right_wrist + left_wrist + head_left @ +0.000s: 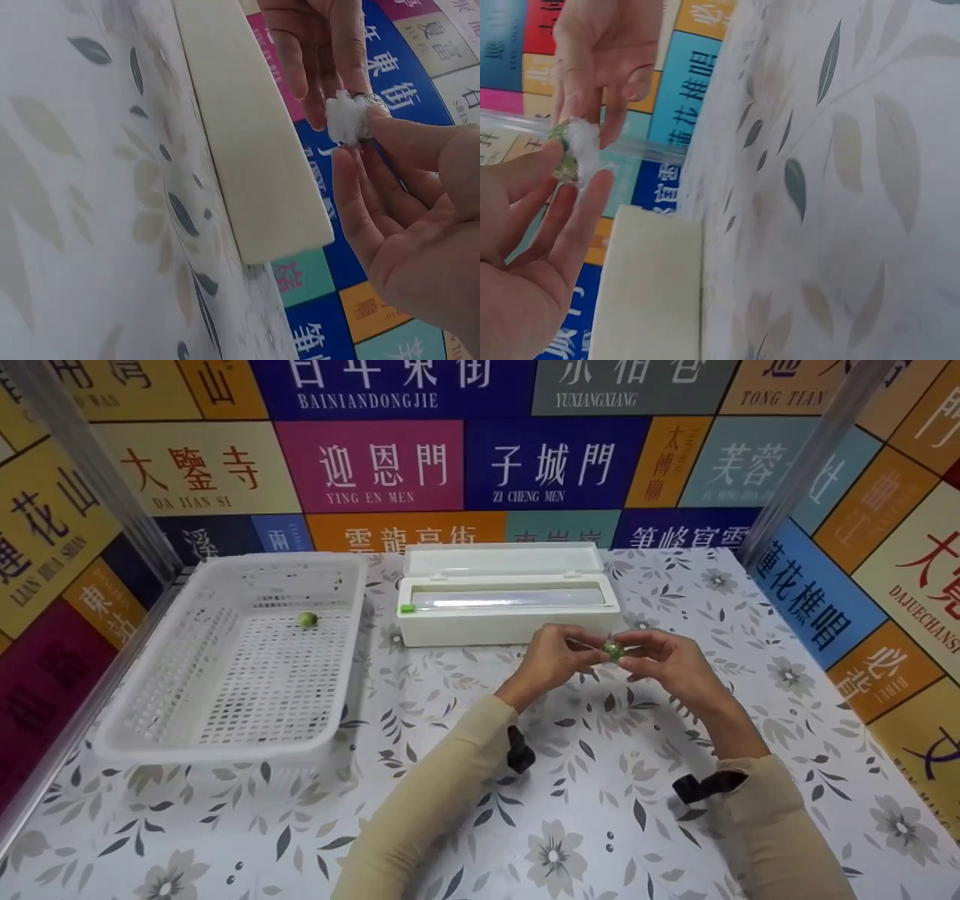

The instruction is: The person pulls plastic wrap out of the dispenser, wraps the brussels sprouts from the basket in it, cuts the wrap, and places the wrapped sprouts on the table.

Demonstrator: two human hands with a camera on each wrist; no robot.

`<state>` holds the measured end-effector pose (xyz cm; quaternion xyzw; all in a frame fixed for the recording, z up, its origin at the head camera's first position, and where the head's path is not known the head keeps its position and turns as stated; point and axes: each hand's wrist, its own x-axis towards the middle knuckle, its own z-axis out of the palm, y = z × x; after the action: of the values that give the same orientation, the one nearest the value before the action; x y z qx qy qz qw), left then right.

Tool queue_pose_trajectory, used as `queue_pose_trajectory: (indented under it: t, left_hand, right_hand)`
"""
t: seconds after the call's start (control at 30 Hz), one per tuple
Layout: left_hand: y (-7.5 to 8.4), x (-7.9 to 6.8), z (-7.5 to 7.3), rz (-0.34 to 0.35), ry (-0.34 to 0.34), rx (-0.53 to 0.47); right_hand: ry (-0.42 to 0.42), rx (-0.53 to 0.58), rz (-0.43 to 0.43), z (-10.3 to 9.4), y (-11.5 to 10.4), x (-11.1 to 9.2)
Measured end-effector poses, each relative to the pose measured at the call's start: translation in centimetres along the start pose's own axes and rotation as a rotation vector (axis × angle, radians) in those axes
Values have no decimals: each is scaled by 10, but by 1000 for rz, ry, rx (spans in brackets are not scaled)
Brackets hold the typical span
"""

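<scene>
Left grip (pixel 551 658) and right grip (pixel 679 666) are pinching a film-wrapped green fruit (pixel 613 649) just in front of the white box (pixel 480 631); probably light, firm and slippery, it is favoring fingertips on opposite sides.

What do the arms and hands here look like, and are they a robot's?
They are a person's. The left hand and right hand wear no gloves. Long beige fabric sleeves cover the forearms, with a small black chunky wrist attachment by each cuff. No cables or markings show.
</scene>
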<state>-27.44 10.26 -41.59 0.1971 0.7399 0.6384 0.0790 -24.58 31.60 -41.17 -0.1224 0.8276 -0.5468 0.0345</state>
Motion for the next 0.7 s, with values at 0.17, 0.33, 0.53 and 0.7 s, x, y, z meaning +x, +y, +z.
queue_pose_trajectory:
  t: [0.17, 0.33, 0.53, 0.7]
  left_hand:
    - [-5, 16, 30, 58, 55, 59]
    - [-12, 29, 58, 75, 88, 134]
    - [-19, 38, 80, 52, 76, 169]
    - [-23, 45, 93, 80, 55, 129]
  right_hand:
    - [22, -105, 6, -26, 10, -2]
    - [71, -191, 56, -48, 27, -8]
    - [66, -244, 97, -66, 44, -13]
    - [46, -272, 74, -77, 51, -16]
